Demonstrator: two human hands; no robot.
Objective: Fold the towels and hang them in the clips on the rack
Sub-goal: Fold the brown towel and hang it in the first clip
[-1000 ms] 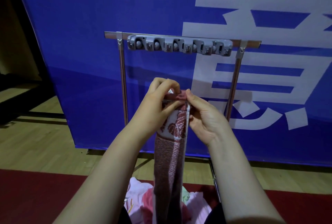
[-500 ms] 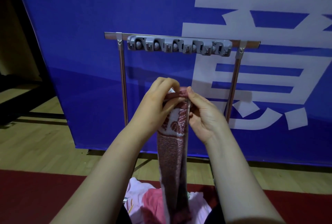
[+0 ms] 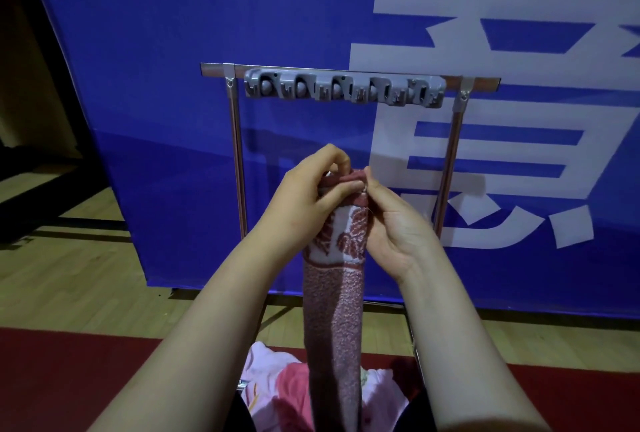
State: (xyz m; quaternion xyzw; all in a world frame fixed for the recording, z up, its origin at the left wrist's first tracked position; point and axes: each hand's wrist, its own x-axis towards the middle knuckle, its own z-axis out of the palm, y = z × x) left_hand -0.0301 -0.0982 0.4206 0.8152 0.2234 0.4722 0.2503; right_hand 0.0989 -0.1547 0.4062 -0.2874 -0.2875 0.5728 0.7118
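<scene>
A pink and white patterned towel, folded into a narrow strip, hangs straight down between my hands. My left hand pinches its top edge from the left, thumb and fingers curled round the fabric. My right hand pinches the same top edge from the right. Above and behind them stands the metal rack, and the grey strip of clips on its top bar holds nothing. The towel's top is well below the clips.
More towels, pink and white, lie heaped below my hands on the red mat. A blue banner with white characters stands right behind the rack. Wooden floor runs to the left.
The towel's hanging strip has swung slightly and straightened; my fingers have shifted a little on its top edge. Both hands stay at about the same height.
</scene>
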